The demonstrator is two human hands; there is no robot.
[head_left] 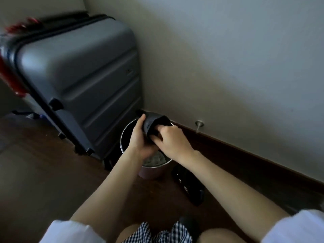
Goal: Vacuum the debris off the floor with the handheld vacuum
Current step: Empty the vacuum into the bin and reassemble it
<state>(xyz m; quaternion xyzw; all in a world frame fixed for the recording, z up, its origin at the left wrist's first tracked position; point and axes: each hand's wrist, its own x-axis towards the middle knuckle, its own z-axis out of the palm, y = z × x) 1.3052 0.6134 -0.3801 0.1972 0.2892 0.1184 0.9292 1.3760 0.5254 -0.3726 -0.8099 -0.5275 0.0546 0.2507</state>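
Hands, L (138, 137) & R (172, 139) fingers gripping dark tapered vacuum part (154, 123), over round metal-rimmed bin (122, 137)

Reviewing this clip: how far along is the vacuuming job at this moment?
Vacuuming itself looks finished or paused: a black device, probably the vacuum body, lies on the floor. In hand: left hand and right hand grip a dark part over the bin, apparently emptying it. Left: probably reassembly; no debris is visible.
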